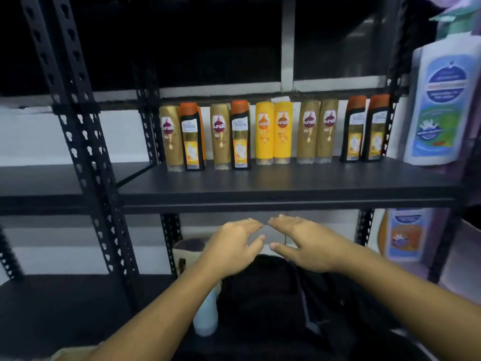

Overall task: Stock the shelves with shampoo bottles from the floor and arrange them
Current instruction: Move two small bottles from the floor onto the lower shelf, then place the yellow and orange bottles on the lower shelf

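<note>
Several shampoo bottles stand upright in a row at the back of the black shelf point(286, 188): gold ones point(170, 139), black ones with orange caps point(192, 138), and two yellow ones point(273, 132) in the middle. My left hand point(234, 246) and my right hand point(307, 243) hover side by side below the shelf's front edge. Both have fingers stretched forward, nearly touching at the tips, and hold nothing. The row of bottles is well beyond them.
A large white bottle point(440, 105) stands at the right end of the shelf, another with an orange label point(403, 233) below it. Perforated black uprights point(86, 152) frame the rack. A dark bag point(281, 303) and a pale bottle point(205, 316) lie under my arms.
</note>
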